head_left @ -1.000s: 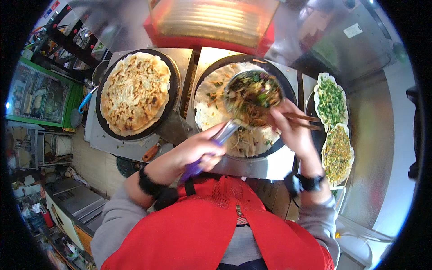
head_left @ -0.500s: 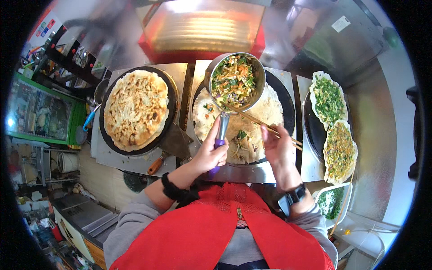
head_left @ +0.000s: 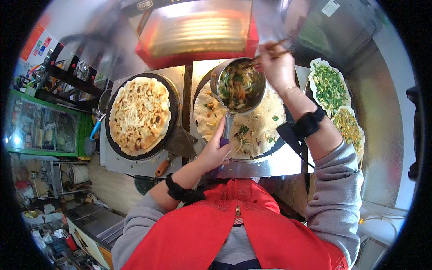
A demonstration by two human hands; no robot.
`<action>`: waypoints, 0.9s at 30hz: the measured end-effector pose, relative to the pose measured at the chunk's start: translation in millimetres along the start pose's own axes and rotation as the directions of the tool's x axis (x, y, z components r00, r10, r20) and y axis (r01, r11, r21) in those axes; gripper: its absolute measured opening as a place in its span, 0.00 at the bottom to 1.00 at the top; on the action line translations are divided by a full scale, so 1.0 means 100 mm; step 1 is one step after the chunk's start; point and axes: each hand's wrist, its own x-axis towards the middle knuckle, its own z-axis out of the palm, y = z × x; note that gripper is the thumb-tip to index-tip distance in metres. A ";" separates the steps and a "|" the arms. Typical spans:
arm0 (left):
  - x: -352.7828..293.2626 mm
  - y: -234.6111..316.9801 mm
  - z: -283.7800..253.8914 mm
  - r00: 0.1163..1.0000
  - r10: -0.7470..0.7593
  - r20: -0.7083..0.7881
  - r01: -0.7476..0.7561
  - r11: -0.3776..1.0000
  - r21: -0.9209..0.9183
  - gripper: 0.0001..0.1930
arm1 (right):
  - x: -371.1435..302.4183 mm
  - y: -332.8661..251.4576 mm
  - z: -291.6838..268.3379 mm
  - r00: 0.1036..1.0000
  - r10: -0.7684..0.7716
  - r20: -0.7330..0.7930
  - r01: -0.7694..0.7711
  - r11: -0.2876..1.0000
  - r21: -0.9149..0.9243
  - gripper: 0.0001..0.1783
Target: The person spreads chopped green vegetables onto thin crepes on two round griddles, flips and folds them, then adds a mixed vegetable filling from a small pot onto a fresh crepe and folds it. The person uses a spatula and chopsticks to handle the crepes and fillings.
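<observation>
Shiny metal pan (head_left: 214,83) with smooth, plastic-looking purple grip (head_left: 223,142), matt black left griddle (head_left: 174,110), wooden spatula handle (head_left: 162,168), grey cloth sleeve (head_left: 335,189)

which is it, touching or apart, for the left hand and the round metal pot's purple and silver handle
Touching. The head view shows the left hand closed around the handle, with purple showing above and below.

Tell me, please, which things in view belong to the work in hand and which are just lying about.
Seemingly in use: pot in left hand, vegetables, chopsticks in right hand, middle flatbread, its griddle.
Seemingly lying about: spatula, blue-handled utensil, bucket.
</observation>
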 end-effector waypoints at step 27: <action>-0.10 -0.34 0.17 0.654 0.756 0.009 -0.504 0.427 0.751 0.37 | -1.39 -0.08 -0.63 0.955 0.283 0.090 -0.293 0.849 0.439 0.12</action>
